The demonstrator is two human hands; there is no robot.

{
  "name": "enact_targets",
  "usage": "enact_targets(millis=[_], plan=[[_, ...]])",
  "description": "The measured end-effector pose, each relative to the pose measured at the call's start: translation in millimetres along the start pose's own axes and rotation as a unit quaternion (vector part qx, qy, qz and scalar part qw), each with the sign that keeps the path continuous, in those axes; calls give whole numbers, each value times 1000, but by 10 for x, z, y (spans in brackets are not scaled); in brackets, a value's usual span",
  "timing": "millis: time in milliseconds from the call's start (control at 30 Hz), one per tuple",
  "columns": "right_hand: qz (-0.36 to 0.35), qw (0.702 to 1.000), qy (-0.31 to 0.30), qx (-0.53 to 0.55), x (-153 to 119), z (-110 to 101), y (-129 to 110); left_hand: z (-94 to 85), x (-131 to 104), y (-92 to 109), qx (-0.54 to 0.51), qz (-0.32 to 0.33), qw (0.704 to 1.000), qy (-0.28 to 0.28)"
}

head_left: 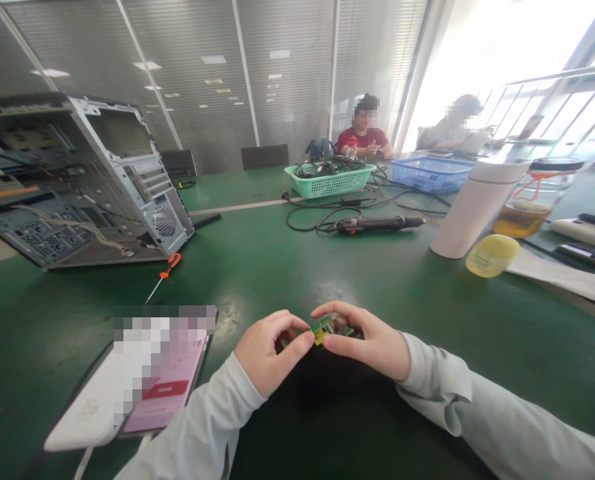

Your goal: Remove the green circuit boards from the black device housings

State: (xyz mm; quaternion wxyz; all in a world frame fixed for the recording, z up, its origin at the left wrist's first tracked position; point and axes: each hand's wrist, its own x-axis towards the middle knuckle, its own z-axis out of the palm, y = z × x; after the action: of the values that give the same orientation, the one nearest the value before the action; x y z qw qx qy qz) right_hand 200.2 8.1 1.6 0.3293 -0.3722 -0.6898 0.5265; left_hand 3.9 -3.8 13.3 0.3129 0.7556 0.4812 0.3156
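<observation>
Between my two hands, low in the middle of the view, is a small green circuit board with a yellow part and other components on it. My left hand grips its left end, thumb in front and fingers curled behind. On the other side, my right hand holds the right end between thumb and fingers. The fingers cover much of the board. Something dark lies beneath the hands, too unclear to name. An orange-handled screwdriver rests on the green table beyond my left hand.
An open computer case stands at left. A white power bank and a lit phone lie nearer. Beyond are an electric screwdriver, a green basket of cables and a blue basket. A pale bottle stands right. Two people sit behind.
</observation>
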Motion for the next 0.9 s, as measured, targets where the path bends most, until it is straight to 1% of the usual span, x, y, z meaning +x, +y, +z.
enact_targets(millis=[67,167,233,267,333,400,467,533,567,633,700,800,833,900], plan=[[21,999,4,25,-6,-9,23,-5,18,-33,-37,-33,998,29],[30,999,-14,27,-11,-23,38,-37,63,-114,-116,-81,984,105],[29,999,-19,20,1,-33,39,-51,103,-196,-186,-126,961,163],[37,999,-18,16,14,-41,38,-51,125,-239,-232,-159,945,169],[70,997,-9,7,49,-75,37,-39,168,-309,-323,-232,902,164],[94,995,24,-5,88,-137,40,-24,204,-339,-379,-273,871,152],[98,992,74,-13,121,-218,54,-24,223,-329,-416,-289,849,154],[105,987,120,-1,143,-289,78,-42,221,-298,-461,-285,825,160],[114,985,131,5,149,-311,89,-55,213,-283,-483,-277,815,160],[144,978,143,39,154,-316,98,-76,187,-260,-509,-261,808,142],[200,961,154,113,153,-274,72,-80,160,-243,-509,-260,813,114],[286,905,153,274,152,-185,-29,-50,143,-208,-505,-265,818,74],[298,890,150,311,153,-165,-68,-36,146,-194,-505,-265,818,69],[305,869,144,361,154,-150,-132,-12,166,-167,-503,-277,816,65]])
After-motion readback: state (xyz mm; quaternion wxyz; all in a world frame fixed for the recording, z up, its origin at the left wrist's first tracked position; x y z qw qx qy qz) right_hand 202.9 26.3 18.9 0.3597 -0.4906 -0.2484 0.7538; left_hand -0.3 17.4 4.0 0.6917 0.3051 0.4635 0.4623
